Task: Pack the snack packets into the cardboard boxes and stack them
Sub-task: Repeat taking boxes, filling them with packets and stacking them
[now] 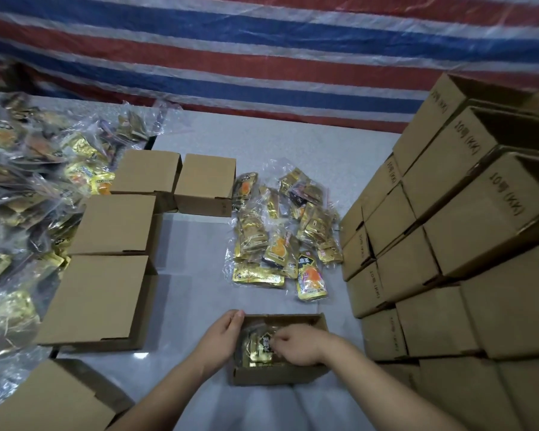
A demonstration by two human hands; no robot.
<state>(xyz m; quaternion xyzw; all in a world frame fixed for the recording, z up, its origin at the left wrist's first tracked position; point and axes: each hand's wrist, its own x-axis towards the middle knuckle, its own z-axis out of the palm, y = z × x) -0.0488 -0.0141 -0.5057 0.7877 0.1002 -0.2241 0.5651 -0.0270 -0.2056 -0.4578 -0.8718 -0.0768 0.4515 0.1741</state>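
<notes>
An open cardboard box (pixel 274 376) sits on the grey table right in front of me, with gold and black snack packets (pixel 260 353) in clear plastic inside it. My left hand (pixel 223 332) grips the box's left wall near the far corner. My right hand (pixel 297 343) reaches into the box, fingers curled on the packets there. Beyond the box lies a loose pile of bagged snack packets (pixel 280 234) in the middle of the table.
Several closed boxes (pixel 106 293) stand in a row at left, one more at the near left corner (pixel 44 399). A tall stack of boxes (pixel 448 244) fills the right side. Big clear bags of packets (pixel 19 188) heap at far left. A striped tarp (pixel 262 57) hangs behind.
</notes>
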